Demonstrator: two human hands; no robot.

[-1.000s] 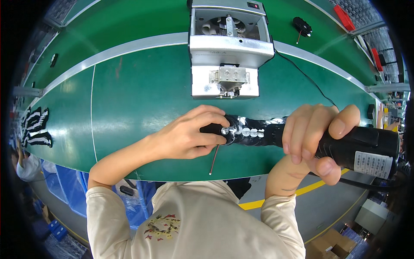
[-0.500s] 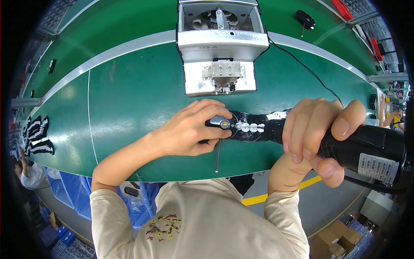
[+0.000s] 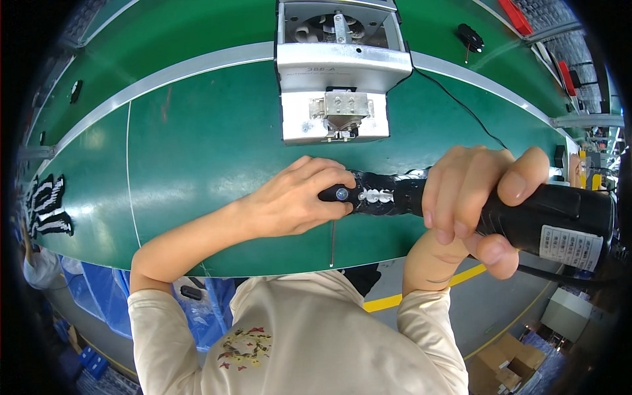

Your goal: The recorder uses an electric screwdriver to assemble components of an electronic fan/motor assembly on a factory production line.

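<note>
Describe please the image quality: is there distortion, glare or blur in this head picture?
Head view: strong fisheye, so the grey strip on the green table bends; black corners; soft glare on the table at left; the hands, left and right, and the black tool look sharp.

screwdriver: matt black plastic | fixture: brushed metal | bench: smooth green
</note>
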